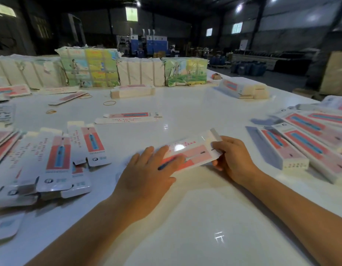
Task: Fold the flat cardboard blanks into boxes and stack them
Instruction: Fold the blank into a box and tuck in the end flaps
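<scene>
My two hands work one cardboard blank (193, 150) at the middle of the white desk (185, 217); all places below are given relative to this blank. The blank lies nearly flat on the desk, its long axis running from near left to far right, pink and red print uppermost, with a plain white flap at its far right end. My left hand (147, 169) lies over the blank's left end with the fingers straight and spread, pressing it down. My right hand (231, 158) grips the blank's right end, fingers curled round the near edge and thumb on top.

Left of the blank, a loose heap of flat blanks (56, 160) overlaps in several layers, printed faces up. Right of the blank, folded boxes (304, 148) lie side by side in a row, touching one another. Beyond the blank, a single flat blank (129, 118) lies alone on the desk. Farther beyond, a short stack of blanks (132, 91) sits before a row of wrapped bundles (112, 68) along the desk's far edge. Beyond and to the left of the blank, rubber bands (109, 103) lie scattered on the desk. Beyond and to the right, another small stack of boxes (243, 89) rests on the desk.
</scene>
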